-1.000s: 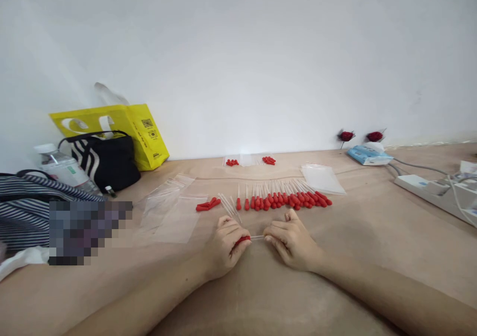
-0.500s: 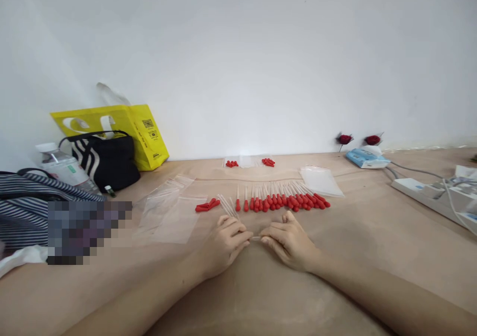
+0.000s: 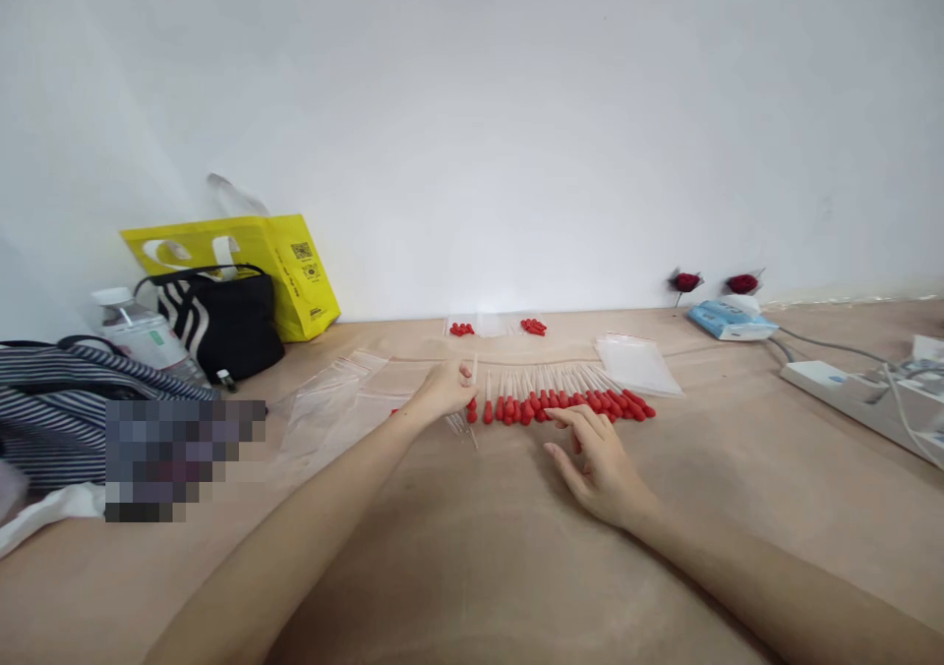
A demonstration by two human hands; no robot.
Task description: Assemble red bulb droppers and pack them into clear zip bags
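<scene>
My left hand (image 3: 444, 388) is closed at the left end of a row of droppers with red bulbs (image 3: 546, 404) and pale stems. Its curled fingers hide what they hold. Just below it lie several thin clear tubes (image 3: 458, 423), partly covered by the hand. Of the loose red bulbs at the left, only a small bit (image 3: 394, 412) shows beside my wrist. My right hand (image 3: 601, 463) hovers at the front of the row, fingers apart and holding nothing, its fingertips near the red bulbs.
Clear plastic bags (image 3: 331, 409) lie left, another (image 3: 638, 363) behind right. Two small red groups (image 3: 462, 330) (image 3: 532, 328) sit near the wall. A yellow bag (image 3: 302, 281), black bag (image 3: 236, 321) and bottle (image 3: 147, 335) stand left; tissues (image 3: 730, 319) and a power strip (image 3: 848, 394) lie right.
My hands have parted from the clear tube they held between them. My left hand has moved up to the row's left end; my right hand has shifted slightly right and opened.
</scene>
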